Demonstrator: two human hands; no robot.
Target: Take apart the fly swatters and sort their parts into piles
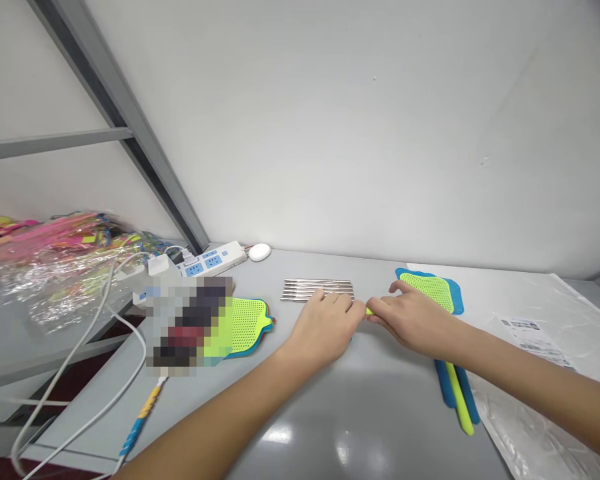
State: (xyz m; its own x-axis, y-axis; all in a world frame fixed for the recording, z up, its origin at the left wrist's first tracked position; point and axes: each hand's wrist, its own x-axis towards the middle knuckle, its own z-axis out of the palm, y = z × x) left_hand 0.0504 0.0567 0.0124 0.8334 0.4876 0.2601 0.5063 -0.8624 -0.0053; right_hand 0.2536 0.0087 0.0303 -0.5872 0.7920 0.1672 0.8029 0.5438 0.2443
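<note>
My left hand [327,327] and my right hand [413,315] meet over the table, both with curled fingers. Between their fingertips shows a small end of a yellow-green fly swatter part [369,311]; the rest of it is hidden by the hands. Just behind my left hand lies a row of several shiny metal rods [305,289]. Left of that hand is a stack of perforated fly swatter heads [249,325], yellow-green on top with blue beneath. Under and beyond my right forearm lie yellow-green and blue fly swatters [427,291], their handles [461,402] pointing towards me.
A power strip [213,261] with white cables and a white oval object [259,252] sit at the back left. A pixelated patch covers something beside the swatter heads. Plastic-wrapped colourful goods [70,267] lie far left. A white plastic mailer [535,393] covers the right side.
</note>
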